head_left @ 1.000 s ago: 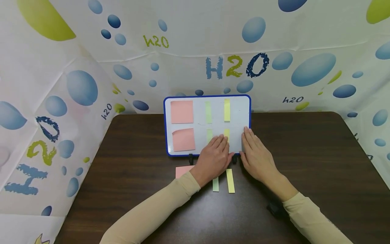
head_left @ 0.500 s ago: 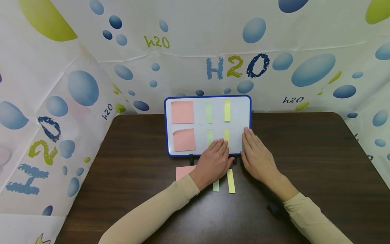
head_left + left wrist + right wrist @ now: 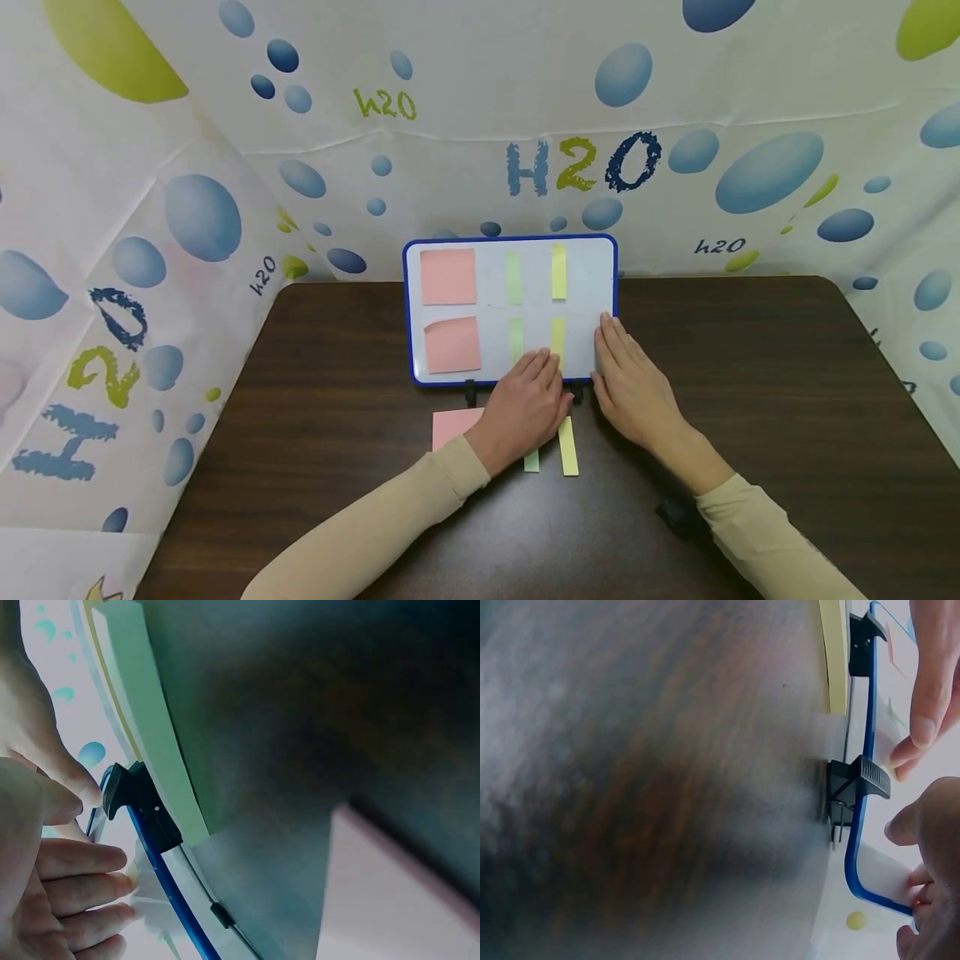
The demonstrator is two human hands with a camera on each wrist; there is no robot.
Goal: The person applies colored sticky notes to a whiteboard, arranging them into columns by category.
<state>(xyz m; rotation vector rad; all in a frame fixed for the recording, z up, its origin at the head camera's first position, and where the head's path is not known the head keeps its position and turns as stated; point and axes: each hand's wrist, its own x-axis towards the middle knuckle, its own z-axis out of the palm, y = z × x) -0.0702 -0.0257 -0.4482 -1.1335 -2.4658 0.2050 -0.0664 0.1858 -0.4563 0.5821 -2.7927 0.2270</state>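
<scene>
A small whiteboard [image 3: 510,312] with a blue frame stands at the back of the table. On it are two pink sticky notes [image 3: 448,277], two pale green strips [image 3: 516,337] and two yellow strips [image 3: 558,273], in an upper and a lower row. My left hand [image 3: 523,407] has its fingers extended, the tips at the bottom of the lower yellow strip [image 3: 558,335]. Beside it, my right hand [image 3: 637,385] lies with straight fingers along the board's lower right edge. In the right wrist view, a black stand clip [image 3: 859,791] grips the frame between both hands.
In front of the board lie a pink note pad [image 3: 454,425], a green strip pad [image 3: 532,462] and a yellow strip pad [image 3: 568,450]. Another black clip [image 3: 470,392] holds the board's lower left. A dark object [image 3: 678,515] sits by the right forearm. Patterned cloth [image 3: 480,100] hangs behind.
My left hand has slid down along the lower yellow strip, so more of that strip and of the lower green one shows. The right hand stays at the board's edge.
</scene>
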